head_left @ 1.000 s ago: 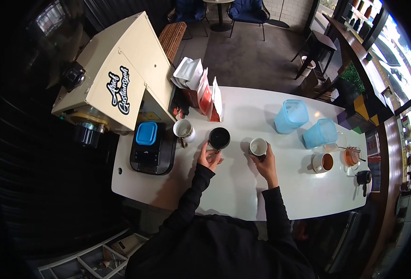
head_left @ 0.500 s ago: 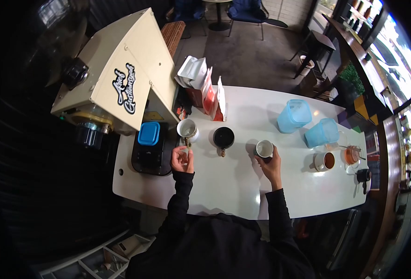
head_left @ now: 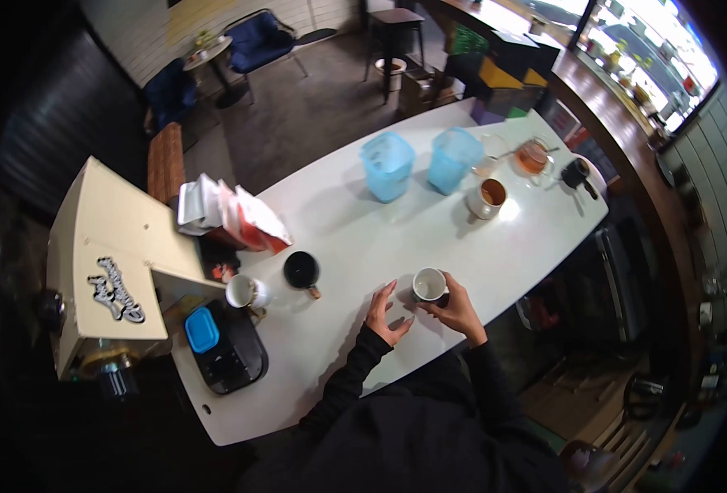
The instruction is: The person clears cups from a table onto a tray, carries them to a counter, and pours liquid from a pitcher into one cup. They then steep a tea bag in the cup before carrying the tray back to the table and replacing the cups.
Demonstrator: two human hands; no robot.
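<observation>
My right hand (head_left: 459, 311) grips a small white cup (head_left: 428, 284) from its right side, above the white table. The cup's open top faces me, and its inside is pale. Just left of it is my left hand (head_left: 389, 317), thumb and fingers apart, holding nothing. Farther left on the table are a black cup (head_left: 301, 269) with a brownish handle and a white mug (head_left: 244, 292) whose handle points toward me. I cannot make out whether my left fingers touch the cup.
On the white table (head_left: 355, 238) are two light blue plastic containers (head_left: 388, 167), a cup of brown liquid (head_left: 488, 198), a glass pot of amber liquid (head_left: 533, 156), and a black-handled tool (head_left: 577, 172). At left are a cream machine (head_left: 117, 255), bags (head_left: 240, 218) and a black scale (head_left: 236, 359) under a blue lid (head_left: 202, 329).
My view has turned to the right. My left hand has left the white mug's handle area and come over beside the small cup. My right hand still grips that cup.
</observation>
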